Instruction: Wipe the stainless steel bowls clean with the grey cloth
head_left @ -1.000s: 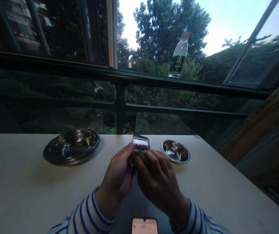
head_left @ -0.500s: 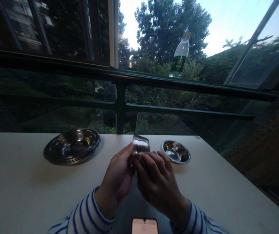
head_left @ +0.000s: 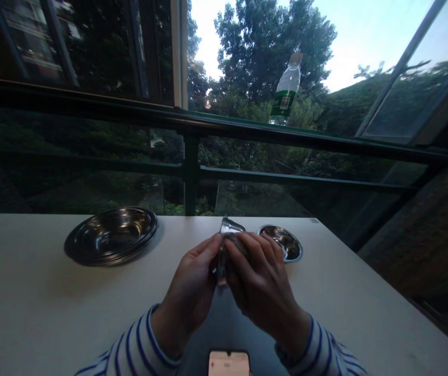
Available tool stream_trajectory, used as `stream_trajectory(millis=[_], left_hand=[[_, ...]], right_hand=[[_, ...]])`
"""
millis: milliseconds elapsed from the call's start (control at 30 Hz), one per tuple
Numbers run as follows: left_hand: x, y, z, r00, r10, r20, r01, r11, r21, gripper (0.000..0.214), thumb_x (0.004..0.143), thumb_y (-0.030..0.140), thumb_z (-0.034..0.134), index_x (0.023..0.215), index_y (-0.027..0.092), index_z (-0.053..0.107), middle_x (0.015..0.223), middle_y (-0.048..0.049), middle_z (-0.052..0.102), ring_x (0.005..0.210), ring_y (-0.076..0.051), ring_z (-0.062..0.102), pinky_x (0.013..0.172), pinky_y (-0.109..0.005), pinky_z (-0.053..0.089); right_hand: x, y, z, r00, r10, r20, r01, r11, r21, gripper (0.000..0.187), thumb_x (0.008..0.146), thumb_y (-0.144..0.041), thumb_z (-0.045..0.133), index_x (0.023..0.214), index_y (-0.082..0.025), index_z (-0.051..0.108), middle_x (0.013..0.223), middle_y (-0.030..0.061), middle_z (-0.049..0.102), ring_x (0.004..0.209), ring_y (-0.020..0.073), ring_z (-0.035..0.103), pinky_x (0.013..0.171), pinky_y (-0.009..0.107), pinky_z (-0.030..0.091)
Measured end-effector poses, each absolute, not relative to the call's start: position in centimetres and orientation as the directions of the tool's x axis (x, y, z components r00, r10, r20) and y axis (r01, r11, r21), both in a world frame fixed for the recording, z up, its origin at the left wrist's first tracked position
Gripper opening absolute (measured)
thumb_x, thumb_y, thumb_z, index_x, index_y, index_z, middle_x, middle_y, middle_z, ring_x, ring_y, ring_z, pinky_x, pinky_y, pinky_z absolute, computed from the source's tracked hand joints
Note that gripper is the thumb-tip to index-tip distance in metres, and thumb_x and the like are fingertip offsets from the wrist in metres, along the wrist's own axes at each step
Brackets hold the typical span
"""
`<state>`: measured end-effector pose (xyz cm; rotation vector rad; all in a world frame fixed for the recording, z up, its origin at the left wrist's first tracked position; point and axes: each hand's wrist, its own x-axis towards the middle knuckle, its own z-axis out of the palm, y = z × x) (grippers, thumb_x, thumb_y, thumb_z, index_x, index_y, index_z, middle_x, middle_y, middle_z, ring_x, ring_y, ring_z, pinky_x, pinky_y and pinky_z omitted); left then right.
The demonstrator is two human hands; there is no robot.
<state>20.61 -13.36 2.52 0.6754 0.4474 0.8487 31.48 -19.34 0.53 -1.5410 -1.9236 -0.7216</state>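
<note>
Above the middle of the white table (head_left: pixel 31 308) both my hands hold a small steel bowl (head_left: pixel 229 230) tilted on its edge. My left hand (head_left: pixel 194 290) grips its left side, thumb and fingers closed on the rim. My right hand (head_left: pixel 261 284) is curled over the bowl's right side, pressing a dark scouring pad (head_left: pixel 238 243) against it; most of the pad is hidden under the fingers. Both sleeves are white with blue stripes.
A stack of large steel bowls (head_left: pixel 110 241) sits at the left back of the table. A small steel bowl (head_left: pixel 282 242) lies just right of my hands. A lit phone (head_left: pixel 229 363) rests at the near edge. A plastic bottle (head_left: pixel 284 96) stands on the railing.
The held bowl has turned more onto its edge, and my right hand has slid further up over it. The view has shifted slightly.
</note>
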Motion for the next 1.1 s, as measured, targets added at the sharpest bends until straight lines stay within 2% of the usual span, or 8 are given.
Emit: stream_trajectory(millis=[67,233,433,600,833,900,1000,1100], left_hand=[[20.7,-13.5,2.5,0.599,0.794,-0.103,-0.52,0.483,0.704,0.023,0.078,0.019,0.052,0.098,0.013,0.062,0.083,-0.006,0.068,0.074,-0.015,0.062,0.066,-0.025,0.047],[20.6,-13.6,2.4,0.606,0.789,-0.099,-0.528,0.492,0.692,0.021,0.076,0.02,0.055,0.093,0.013,0.065,0.081,-0.006,0.068,0.074,-0.015,0.061,0.069,-0.025,0.047],[20.7,-13.9,2.4,0.65,0.758,-0.057,-0.505,0.487,0.713,0.023,0.076,0.022,0.055,0.096,0.016,0.065,0.083,-0.0049,0.068,0.074,-0.014,0.061,0.069,-0.025,0.046],[20.6,-13.9,2.4,0.638,0.765,-0.087,-0.492,0.492,0.718,0.021,0.074,0.023,0.058,0.092,0.015,0.066,0.081,-0.0052,0.067,0.069,-0.013,0.061,0.064,-0.023,0.045],[20.8,-14.4,2.3,0.681,0.731,-0.035,-0.477,0.48,0.736,0.024,0.076,0.024,0.055,0.097,0.016,0.065,0.083,-0.0057,0.067,0.07,-0.014,0.061,0.065,-0.025,0.045],[20.8,-14.3,2.3,0.671,0.74,-0.047,-0.476,0.479,0.738,0.024,0.075,0.025,0.056,0.096,0.016,0.065,0.082,-0.006,0.068,0.069,-0.014,0.061,0.062,-0.025,0.045],[20.8,-14.2,2.4,0.651,0.757,-0.05,-0.491,0.471,0.733,0.024,0.075,0.024,0.057,0.096,0.016,0.065,0.081,-0.0059,0.068,0.068,-0.015,0.061,0.06,-0.025,0.046],[20.6,-14.0,2.6,0.638,0.769,-0.042,-0.513,0.465,0.721,0.023,0.074,0.023,0.057,0.094,0.016,0.066,0.081,-0.0051,0.068,0.068,-0.014,0.061,0.061,-0.024,0.046]], right_hand=[[31.7,-19.4,0.7,-0.157,0.671,0.725,0.983,0.18,0.046,0.035,0.083,-0.025,0.04,0.116,-0.015,0.05,0.116,0.0122,0.047,0.11,0.0262,0.039,0.094,0.049,0.026],[31.6,-19.5,0.6,-0.248,0.659,0.71,0.964,0.243,0.112,0.036,0.083,-0.024,0.041,0.116,-0.016,0.049,0.112,0.0108,0.051,0.107,0.0244,0.041,0.094,0.047,0.026],[32.2,-19.5,1.3,-0.147,0.661,0.736,0.982,0.187,0.028,0.033,0.082,-0.023,0.04,0.111,-0.016,0.053,0.111,0.0107,0.05,0.104,0.0253,0.041,0.092,0.048,0.028],[32.2,-19.8,1.6,-0.239,0.669,0.704,0.961,0.265,0.074,0.032,0.082,-0.024,0.04,0.111,-0.017,0.052,0.111,0.0098,0.05,0.105,0.0242,0.041,0.094,0.048,0.026],[33.5,-19.3,1.9,-0.102,0.679,0.727,0.982,0.185,-0.035,0.033,0.081,-0.02,0.039,0.11,-0.015,0.053,0.111,0.0118,0.047,0.102,0.0246,0.041,0.087,0.044,0.035],[33.4,-19.4,1.9,-0.144,0.681,0.718,0.977,0.215,-0.008,0.033,0.081,-0.021,0.039,0.111,-0.016,0.052,0.115,0.0123,0.044,0.106,0.0255,0.039,0.088,0.045,0.035],[33.0,-19.7,1.8,-0.197,0.624,0.756,0.973,0.221,0.071,0.034,0.08,-0.021,0.042,0.111,-0.017,0.052,0.123,0.0133,0.038,0.114,0.0292,0.033,0.091,0.051,0.029],[32.8,-19.7,1.4,-0.247,0.573,0.781,0.958,0.263,0.11,0.036,0.079,-0.02,0.043,0.115,-0.015,0.048,0.121,0.0132,0.042,0.112,0.0271,0.037,0.092,0.05,0.03]])
